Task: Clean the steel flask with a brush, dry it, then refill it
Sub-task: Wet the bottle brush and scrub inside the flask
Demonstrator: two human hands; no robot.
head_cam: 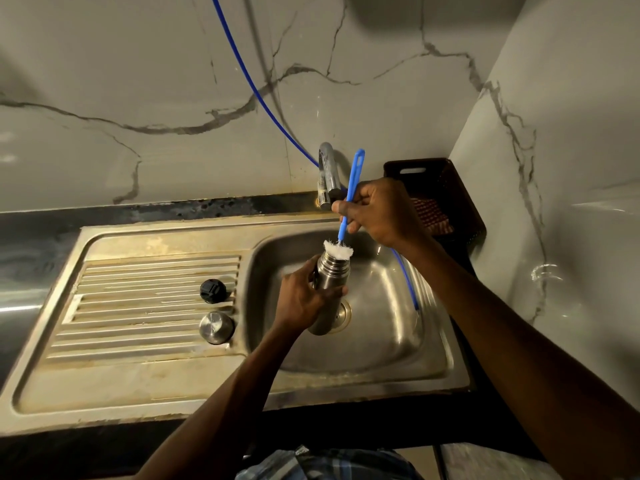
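My left hand grips the steel flask around its middle, holding it upright and slightly tilted over the sink basin. The flask's mouth is uncovered. My right hand holds the blue handle of a bottle brush. Its white bristles sit at the flask's mouth, partly inside. On the draining board lie the flask's black stopper and its steel cap.
A chrome tap stands behind the basin. A blue hose runs from the wall down into the basin's right side. A dark plastic crate sits at the back right corner. The ribbed draining board spreads to the left.
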